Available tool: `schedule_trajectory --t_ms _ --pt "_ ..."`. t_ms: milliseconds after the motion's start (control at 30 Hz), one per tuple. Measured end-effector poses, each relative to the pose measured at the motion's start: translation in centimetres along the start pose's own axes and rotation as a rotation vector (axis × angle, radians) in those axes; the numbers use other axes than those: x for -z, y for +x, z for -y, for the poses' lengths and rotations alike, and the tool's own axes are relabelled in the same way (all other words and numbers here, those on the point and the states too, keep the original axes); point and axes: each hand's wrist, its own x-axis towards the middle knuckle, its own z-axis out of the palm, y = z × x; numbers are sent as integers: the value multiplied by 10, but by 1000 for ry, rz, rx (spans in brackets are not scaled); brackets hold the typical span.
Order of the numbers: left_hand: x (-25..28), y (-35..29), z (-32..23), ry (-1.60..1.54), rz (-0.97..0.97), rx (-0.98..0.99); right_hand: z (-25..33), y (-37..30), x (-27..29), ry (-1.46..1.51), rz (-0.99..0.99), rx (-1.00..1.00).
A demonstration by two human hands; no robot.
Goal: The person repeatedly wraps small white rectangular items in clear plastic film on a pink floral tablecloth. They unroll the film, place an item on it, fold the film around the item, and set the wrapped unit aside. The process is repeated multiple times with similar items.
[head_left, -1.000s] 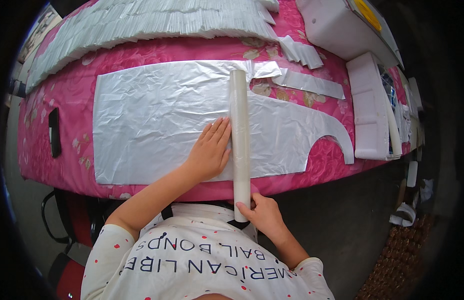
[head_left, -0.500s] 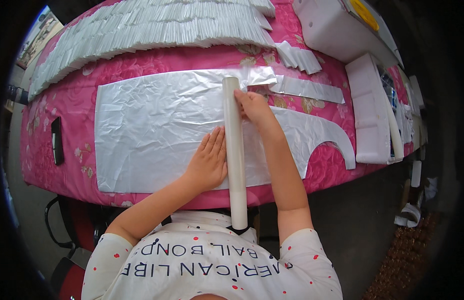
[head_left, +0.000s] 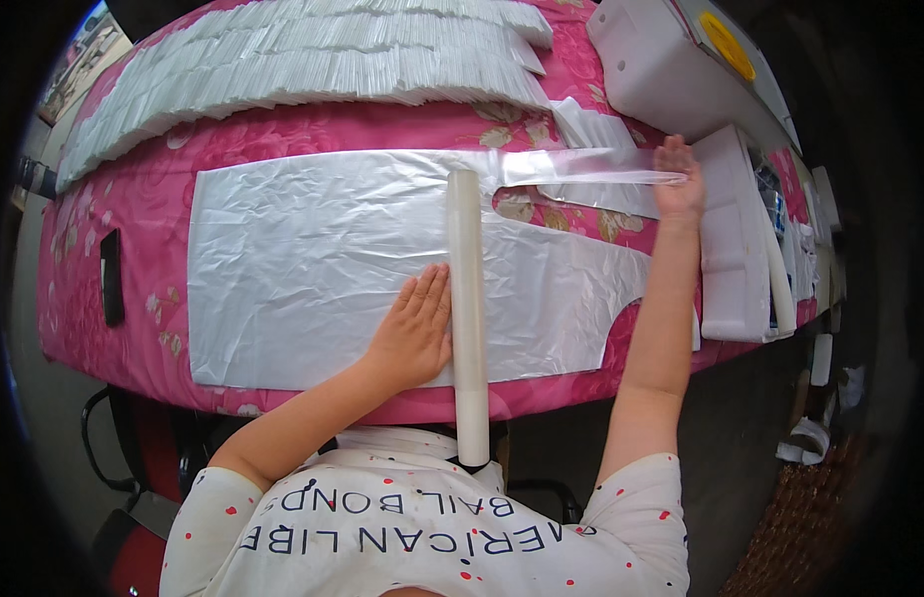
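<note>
A white plastic carrier bag [head_left: 313, 269] lies flat across the table, its cut-out handle end to the right. Across it rests a long pale roll [head_left: 468, 308], its near end past the table edge against my shirt. My left hand [head_left: 414, 323] lies flat on the bag, fingers together and straight, against the roll's left side. Far out to the right, my right hand [head_left: 679, 184] has its fingers stretched up. The bag's upper handle strip [head_left: 591, 165] runs taut to that hand and overlaps it; how it is caught there is unclear.
Rows of folded white bags [head_left: 313, 60] cover the far side of the pink flowered tablecloth [head_left: 144, 259]. A smaller stack [head_left: 591, 127] sits right of them. White foam boxes [head_left: 646, 60] stand at the right. A dark phone-like object [head_left: 111, 279] lies left.
My right hand has moved from the roll's upper end out to the right, and the upper handle strip now stretches out to it. My left hand has stayed beside the roll.
</note>
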Motion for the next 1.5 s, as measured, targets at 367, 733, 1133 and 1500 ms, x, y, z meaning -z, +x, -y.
schedule_trajectory --t_ms 367,733,1133,1500 --pt "-1 -2 6 -34 43 -3 -234 -242 -190 -1149 1044 677" --pt "-23 -1 6 130 -151 -27 -394 -358 -152 -1586 1365 103" --pt "19 -7 32 -524 -147 79 -166 -303 -107 -1340 1213 357" --pt "31 84 66 -1803 -116 699 -99 -256 -9 -1821 1363 382"
